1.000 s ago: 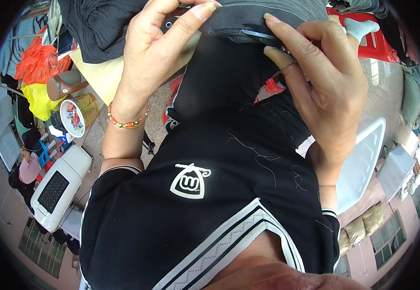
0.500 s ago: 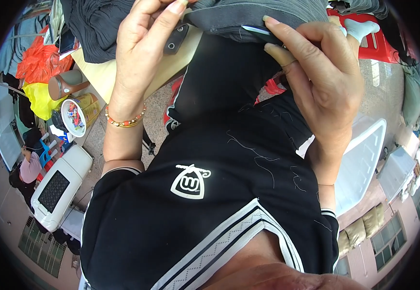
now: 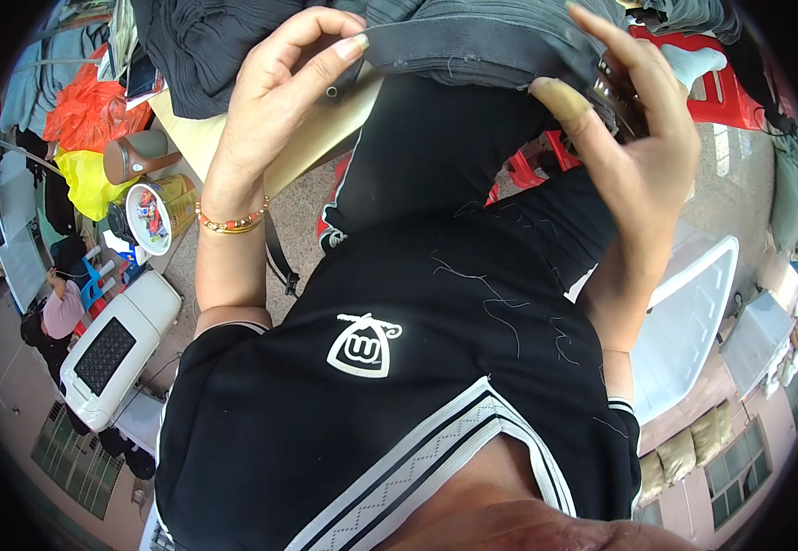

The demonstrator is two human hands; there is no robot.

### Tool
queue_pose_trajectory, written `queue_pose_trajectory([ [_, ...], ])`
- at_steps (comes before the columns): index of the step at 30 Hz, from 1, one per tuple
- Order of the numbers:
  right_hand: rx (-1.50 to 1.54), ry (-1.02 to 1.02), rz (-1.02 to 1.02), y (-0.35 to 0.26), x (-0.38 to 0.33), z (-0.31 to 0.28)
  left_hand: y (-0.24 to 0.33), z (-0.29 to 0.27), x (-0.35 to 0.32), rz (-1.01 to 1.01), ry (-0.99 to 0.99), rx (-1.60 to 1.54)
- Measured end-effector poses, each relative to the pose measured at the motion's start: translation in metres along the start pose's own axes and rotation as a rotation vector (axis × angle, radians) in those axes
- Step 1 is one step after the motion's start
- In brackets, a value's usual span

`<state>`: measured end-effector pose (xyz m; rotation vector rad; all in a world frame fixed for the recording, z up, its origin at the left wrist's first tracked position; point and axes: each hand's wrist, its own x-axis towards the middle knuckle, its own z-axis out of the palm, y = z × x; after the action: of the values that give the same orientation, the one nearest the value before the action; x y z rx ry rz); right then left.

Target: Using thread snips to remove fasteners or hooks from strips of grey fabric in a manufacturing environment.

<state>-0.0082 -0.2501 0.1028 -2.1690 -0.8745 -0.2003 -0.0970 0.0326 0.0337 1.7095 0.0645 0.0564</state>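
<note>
At the top middle, a dark grey ribbed garment (image 3: 472, 48) is spread over my lap, its wide flat band running between my hands. My left hand (image 3: 279, 83) pinches the band's left end between thumb and fingertips. Beneath that hand hangs a dark tab with a metal eyelet (image 3: 332, 92), partly hidden. At the band's right end, my right hand (image 3: 642, 129) has its index finger and thumb spread apart, with a yellowish cover on the thumb tip. Dark metal thread snips (image 3: 621, 96) lie in its curled fingers, blurred and partly hidden.
More dark ribbed fabric (image 3: 211, 55) lies beyond my left hand on a pale yellow board (image 3: 183, 124). To the left stand a brown-grey cup (image 3: 137, 156) and a tub of small coloured pieces (image 3: 151, 219). A red stool (image 3: 729, 87) and clear plastic bin (image 3: 683, 321) are at right.
My right index finger has lifted and spread from the thumb. The snips' blade, which pointed left along the band, has swung back into the palm. My left hand has shifted slightly right.
</note>
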Motion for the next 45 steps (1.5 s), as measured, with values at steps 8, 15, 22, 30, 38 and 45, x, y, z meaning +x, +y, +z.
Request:
queue_pose_trajectory([
  [8, 0.640, 0.073, 0.126, 0.045, -0.024, -0.003, 0.046, -0.009, 0.020, 0.093, -0.098, 0.064],
  [15, 1.105, 0.090, 0.135, 0.106, -0.061, -0.062, 0.102, 0.026, 0.051, -0.082, -0.304, -0.036],
  [22, 1.162, 0.268, 0.238, 0.134, -0.079, -0.072, 0.100, 0.032, 0.059, -0.152, -0.320, 0.242],
  [30, 1.175, 0.344, 0.354, 0.176, -0.086, -0.069, 0.121, 0.043, 0.043, -0.099, -0.310, 0.101],
  [38, 0.797, 0.116, 0.575, 0.150, -0.020, -0.019, 0.091, 0.047, 0.035, -0.096, -0.057, 0.113],
  [45, 0.903, 0.112, 0.493, 0.154, -0.024, 0.000, 0.090, 0.058, 0.029, -0.034, 0.082, 0.249],
])
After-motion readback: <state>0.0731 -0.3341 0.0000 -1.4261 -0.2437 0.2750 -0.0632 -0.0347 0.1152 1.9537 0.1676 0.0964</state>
